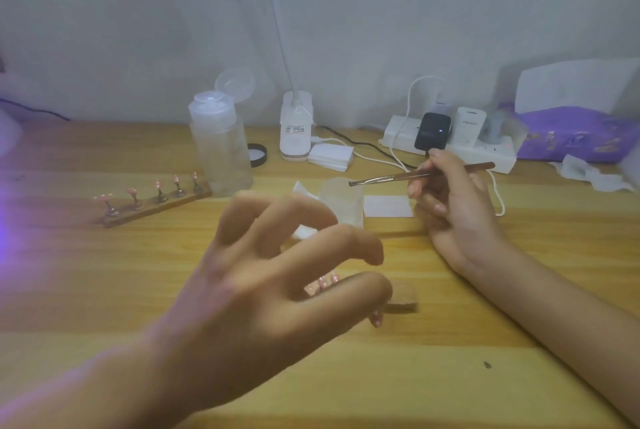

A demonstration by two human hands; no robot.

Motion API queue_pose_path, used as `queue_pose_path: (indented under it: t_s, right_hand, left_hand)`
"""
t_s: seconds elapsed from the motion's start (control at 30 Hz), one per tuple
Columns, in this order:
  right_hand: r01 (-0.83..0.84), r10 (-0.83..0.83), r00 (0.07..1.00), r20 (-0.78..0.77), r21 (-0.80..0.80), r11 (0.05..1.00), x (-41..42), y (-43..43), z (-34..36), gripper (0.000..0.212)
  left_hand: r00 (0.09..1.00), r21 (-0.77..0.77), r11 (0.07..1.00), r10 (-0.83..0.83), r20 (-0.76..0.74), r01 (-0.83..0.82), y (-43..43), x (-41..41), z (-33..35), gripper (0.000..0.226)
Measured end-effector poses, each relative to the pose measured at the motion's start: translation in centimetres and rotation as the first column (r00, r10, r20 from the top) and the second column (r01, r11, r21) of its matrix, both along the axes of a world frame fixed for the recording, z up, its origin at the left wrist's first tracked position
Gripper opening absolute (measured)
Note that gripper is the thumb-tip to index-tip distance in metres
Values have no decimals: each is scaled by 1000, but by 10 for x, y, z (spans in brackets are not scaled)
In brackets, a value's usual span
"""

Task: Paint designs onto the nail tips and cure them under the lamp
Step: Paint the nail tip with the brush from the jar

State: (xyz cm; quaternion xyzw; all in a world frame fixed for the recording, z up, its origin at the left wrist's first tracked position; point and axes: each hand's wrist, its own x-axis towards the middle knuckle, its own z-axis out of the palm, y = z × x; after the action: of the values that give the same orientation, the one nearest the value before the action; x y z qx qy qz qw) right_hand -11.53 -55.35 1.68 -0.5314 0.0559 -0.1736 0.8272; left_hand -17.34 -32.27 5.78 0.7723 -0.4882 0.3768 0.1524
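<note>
Left hand [277, 276] hovers low over the table [450, 376], fingers spread and curled, gripping nothing; a wooden stand [401, 300] of pink nail tips [323, 281] lies partly hidden beneath it. Right hand [450, 207], palm up, pinches a brush [388, 177]. Far left, a second holder [156, 200] carries five tips. Clear bottle [221, 148] stands lid open, contents unclear

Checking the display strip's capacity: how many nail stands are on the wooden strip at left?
5, in a row along the wooden strip, each nail stand carrying a pink tip; none looks hidden.
</note>
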Motion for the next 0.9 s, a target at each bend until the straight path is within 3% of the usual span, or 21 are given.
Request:
queue_pose_path:
  t_s: [0.1,0.2,0.37,0.5,0.63,0.9]
  right_hand:
    - [20,-20,999,31,-8,1000,0,0,0,42]
    - [50,-39,995,93,-115,992,0,1,2,34]
    - [89,-24,985,168,-391,916,-3,3,15,33]
    - [11,83,986,143,-561,828,-2,7,25,32]
    - [38,100,979,177,-644,764,0,14,23,33]
    - [24,147,974,174,-719,694,0,30,17,32]
  left_hand:
    - [945,-231,966,-182,-273,119,1,11,18,20]
    - [890,-262,963,-69,-450,-58,13,50,17,6]
    - [594,-572,818,-432,-679,-58,7,99,-10,8]
    - [456,-595,787,-475,-753,-162,5,107,-36,6]
    - [399,-600,785,-506,-765,-153,8,112,-45,11]
    - [437,-562,821,-469,-767,-105,7,115,-46,15]
